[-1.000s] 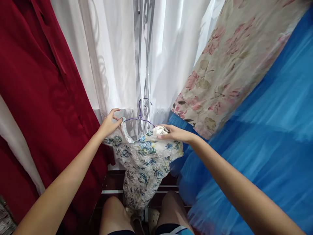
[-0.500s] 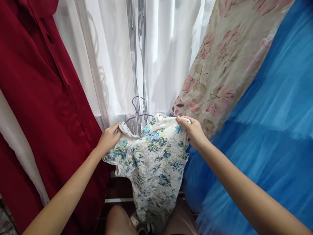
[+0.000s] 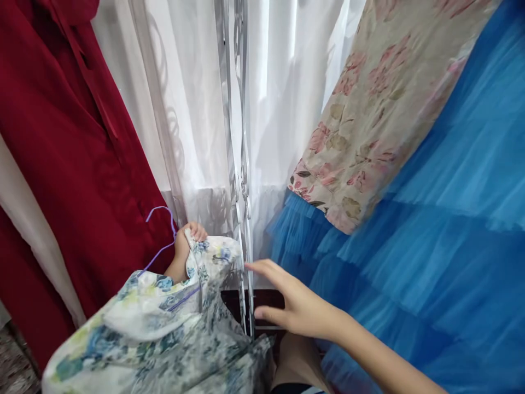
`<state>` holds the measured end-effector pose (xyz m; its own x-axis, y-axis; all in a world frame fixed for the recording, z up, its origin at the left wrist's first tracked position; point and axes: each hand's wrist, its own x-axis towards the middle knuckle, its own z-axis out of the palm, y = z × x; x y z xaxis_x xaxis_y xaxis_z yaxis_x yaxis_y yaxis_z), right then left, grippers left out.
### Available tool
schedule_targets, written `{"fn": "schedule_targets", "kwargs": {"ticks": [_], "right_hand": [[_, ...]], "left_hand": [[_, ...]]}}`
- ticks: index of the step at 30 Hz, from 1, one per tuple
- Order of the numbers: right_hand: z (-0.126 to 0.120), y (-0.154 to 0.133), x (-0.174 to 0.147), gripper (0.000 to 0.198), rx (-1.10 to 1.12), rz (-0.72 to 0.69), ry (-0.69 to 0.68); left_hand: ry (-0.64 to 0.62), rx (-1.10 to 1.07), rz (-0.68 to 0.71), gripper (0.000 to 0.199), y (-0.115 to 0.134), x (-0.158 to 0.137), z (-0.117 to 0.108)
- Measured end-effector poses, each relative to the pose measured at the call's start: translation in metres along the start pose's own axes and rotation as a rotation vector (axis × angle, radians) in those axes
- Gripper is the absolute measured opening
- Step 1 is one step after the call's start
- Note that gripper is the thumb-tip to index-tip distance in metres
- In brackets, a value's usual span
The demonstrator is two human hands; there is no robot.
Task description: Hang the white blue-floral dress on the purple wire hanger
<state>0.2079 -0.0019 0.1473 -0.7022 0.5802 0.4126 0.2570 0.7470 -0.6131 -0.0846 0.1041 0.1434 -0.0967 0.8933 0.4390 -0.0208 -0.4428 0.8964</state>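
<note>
A white dress (image 3: 135, 350) with blue and yellow flowers spreads across the lower left, over a thin purple hanger (image 3: 173, 219) whose hook sticks up past the neckline. My left hand (image 3: 192, 235) is closed on a bunched edge of this floral dress; the cloth hides most of the left forearm. To the right, my right hand (image 3: 287, 298) is held out with thumb and fingers apart, holding nothing. Its fingertips are near the silver metal strips and right of the dress's edge.
On the left hangs a dark red garment (image 3: 82, 164). White curtains (image 3: 279, 109) fall behind the silver strips (image 3: 241, 191). At right hang a beige garment with pink flowers (image 3: 348, 148) and a tiered blue tulle skirt (image 3: 443, 230). My knee (image 3: 297, 358) shows below.
The floral dress and hanger have moved down and left, tilting and turning toward me. My right hand has let go of the dress's shoulder and opened. The left hand still grips the cloth.
</note>
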Motion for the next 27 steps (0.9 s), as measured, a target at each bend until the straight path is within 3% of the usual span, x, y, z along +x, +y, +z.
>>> {"fn": "schedule_targets", "kwargs": {"ticks": [2, 5, 7, 11, 15, 20, 23, 27], "right_hand": [[0.008, 0.019, -0.001, 0.095, -0.166, 0.041, 0.122], [0.020, 0.031, 0.000, 0.112, -0.284, -0.004, 0.111], [0.026, 0.032, -0.001, 0.114, -0.285, -0.039, 0.098], [0.028, 0.036, -0.019, 0.108, -0.268, 0.028, 0.182], [0.021, 0.039, -0.037, 0.090, -0.277, 0.119, 0.236], [0.030, 0.029, -0.036, 0.098, -0.347, 0.029, 0.234], [0.033, 0.031, -0.038, 0.094, -0.364, 0.036, 0.277], [0.002, 0.034, -0.050, 0.083, -0.501, 0.159, 0.374]], "left_hand": [[-0.121, -0.104, -0.091, 0.028, 0.009, -0.014, 0.028], [-0.276, -0.227, -0.185, 0.020, 0.027, -0.041, 0.070], [-0.339, -0.366, -0.227, 0.006, 0.040, -0.056, 0.086], [-0.355, -0.627, -0.308, 0.032, 0.058, -0.062, 0.081], [-0.342, -0.684, -0.380, 0.028, 0.060, -0.058, 0.072], [-0.501, -0.694, -0.466, 0.031, 0.055, -0.071, 0.105], [-0.523, -0.601, -0.399, 0.035, 0.047, -0.075, 0.118], [-0.594, -0.555, -0.391, 0.044, 0.016, -0.072, 0.094]]}}
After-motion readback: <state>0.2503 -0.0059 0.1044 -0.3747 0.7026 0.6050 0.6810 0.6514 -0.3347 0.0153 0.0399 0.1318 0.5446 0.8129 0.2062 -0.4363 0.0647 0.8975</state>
